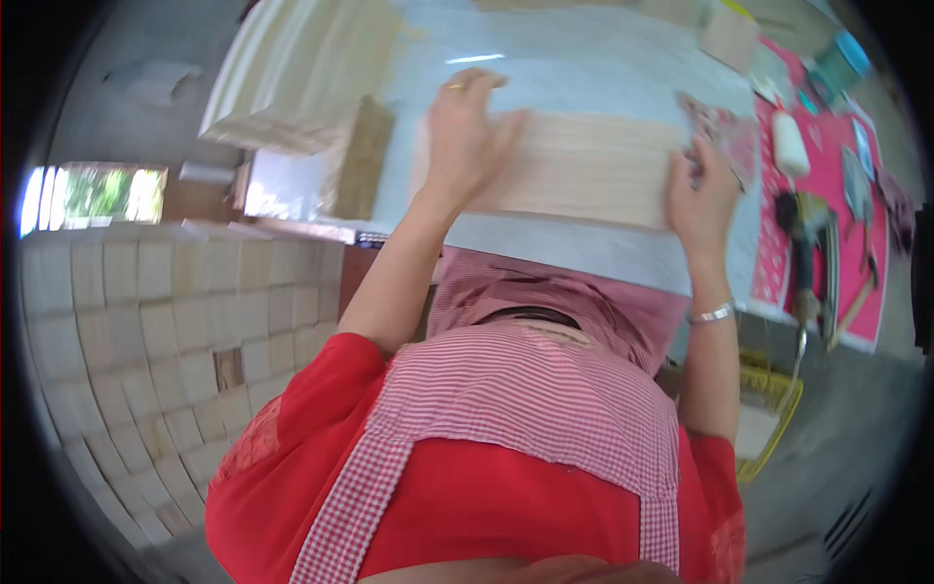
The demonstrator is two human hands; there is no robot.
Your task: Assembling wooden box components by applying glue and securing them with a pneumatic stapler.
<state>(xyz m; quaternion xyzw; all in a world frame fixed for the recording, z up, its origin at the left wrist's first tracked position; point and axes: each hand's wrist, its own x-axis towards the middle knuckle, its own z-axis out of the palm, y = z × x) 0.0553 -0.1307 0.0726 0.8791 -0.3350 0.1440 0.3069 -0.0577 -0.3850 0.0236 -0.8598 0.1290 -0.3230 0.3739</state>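
A pale wooden board [593,165] lies lengthwise on the light blue-white worktable [574,68] in front of me. Over its left end is my left hand [465,141], fingers apart and slightly blurred, holding nothing; whether it touches the wood I cannot tell. At the board's right end my right hand [705,190] is closed, with a small dark thing partly showing between the fingers. A crumpled pinkish patterned piece [728,136] lies just beyond that hand.
Stacked boards [302,78] stand at the table's left. On a pink cloth [822,156] at right are a white bottle [789,144], a teal-lidded jar [839,66], an air tool [804,234] and a hammer [856,302]. A yellow basket [778,438] sits below; many wooden blocks [175,341] are piled at left.
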